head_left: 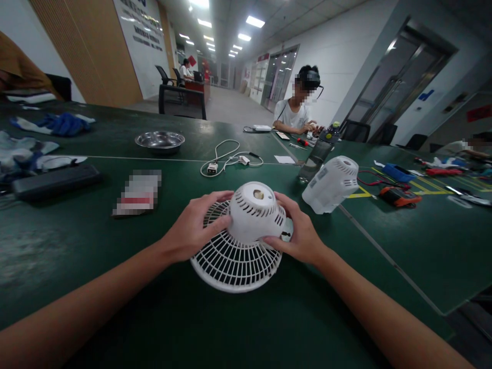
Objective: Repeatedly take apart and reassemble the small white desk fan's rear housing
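Note:
A white fan motor housing (251,218) with vent slots and a round hole in its top sits over a white fan grille (234,266) on the green table. My left hand (196,225) wraps the housing's left side, thumb at the front and fingers behind. On the opposite side my right hand (300,230) grips the housing near its lower edge. The joint between housing and grille is mostly hidden. Further right stands a second white slotted plastic cover (331,184), apart from my hands.
A steel bowl (160,142), a coiled white cable (230,160) and a blurred packet (137,192) lie beyond my hands. A clear bottle (319,154) stands by the second cover. At right is an orange multimeter (400,196). Across the table sits a person (294,110).

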The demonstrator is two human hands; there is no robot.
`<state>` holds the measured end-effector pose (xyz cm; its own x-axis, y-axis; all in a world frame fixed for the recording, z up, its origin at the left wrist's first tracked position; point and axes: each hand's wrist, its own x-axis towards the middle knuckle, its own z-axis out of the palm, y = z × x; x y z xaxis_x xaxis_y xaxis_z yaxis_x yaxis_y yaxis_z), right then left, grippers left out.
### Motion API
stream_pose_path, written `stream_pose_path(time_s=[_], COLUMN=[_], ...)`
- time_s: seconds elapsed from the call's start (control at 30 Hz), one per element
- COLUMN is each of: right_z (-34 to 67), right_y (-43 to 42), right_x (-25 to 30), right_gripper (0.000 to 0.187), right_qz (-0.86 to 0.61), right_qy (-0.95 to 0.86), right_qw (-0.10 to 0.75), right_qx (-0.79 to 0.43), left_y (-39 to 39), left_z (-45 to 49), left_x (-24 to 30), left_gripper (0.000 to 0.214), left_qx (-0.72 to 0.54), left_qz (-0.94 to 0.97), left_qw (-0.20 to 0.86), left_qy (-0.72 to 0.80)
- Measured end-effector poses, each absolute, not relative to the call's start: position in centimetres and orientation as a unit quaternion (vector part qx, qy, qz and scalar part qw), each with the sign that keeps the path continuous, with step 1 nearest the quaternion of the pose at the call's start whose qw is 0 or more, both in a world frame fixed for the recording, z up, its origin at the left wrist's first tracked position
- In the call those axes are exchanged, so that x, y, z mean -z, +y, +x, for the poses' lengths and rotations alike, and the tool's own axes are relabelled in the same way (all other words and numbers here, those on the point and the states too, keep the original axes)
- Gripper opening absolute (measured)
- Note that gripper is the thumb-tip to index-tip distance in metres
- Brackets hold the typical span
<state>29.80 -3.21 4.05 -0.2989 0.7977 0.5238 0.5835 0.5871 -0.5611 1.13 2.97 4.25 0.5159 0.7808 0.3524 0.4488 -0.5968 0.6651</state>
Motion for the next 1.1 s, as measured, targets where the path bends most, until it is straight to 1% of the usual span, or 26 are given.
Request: stream_pose_path(time_s=[0.1, 0.17, 0.33, 0.5, 0.67, 0.9, 1.1], right_z=[29.9, 30.1, 30.3, 30.6, 30.8, 30.3, 30.6], right_y=[-3.2, -3.1, -3.0, -2.9, -2.8, -3.1, -3.2], right_x=[-4.5, -4.6, -4.6, -4.3, -3.8, -4.4, -4.5], right_gripper=[0.091, 0.093, 0.096, 0.097, 0.098, 0.094, 0.102], right_qz=[-0.432, -0.422, -0.378, -0.384, -0.38, -0.378, -0.379], right_qy=[-0.812, -0.818, -0.844, -0.847, -0.855, -0.846, -0.848], right_qw=[0.372, 0.369, 0.368, 0.356, 0.346, 0.376, 0.363], right_qx=[-0.12, -0.13, -0.101, -0.093, -0.075, -0.017, -0.069], left_y=[2.4, 2.4, 2.2, 1.7, 1.7, 1.3, 1.4], left_z=[1.6, 1.7, 2.0, 2.1, 2.2, 2.3, 2.1], left_x=[-4.5, -4.6, -5.3, -6.0, -6.0, -6.0, -6.2], left_gripper=[0.079, 0.083, 0.079, 0.073, 0.073, 0.072, 0.072], left_qx=[-0.265, -0.245, -0.215, -0.199, -0.197, -0.188, -0.198], left_qz=[0.866, 0.879, 0.894, 0.891, 0.887, 0.886, 0.893], left_qw=[0.231, 0.203, 0.187, 0.197, 0.204, 0.201, 0.206], left_qy=[0.355, 0.354, 0.344, 0.359, 0.365, 0.373, 0.349])
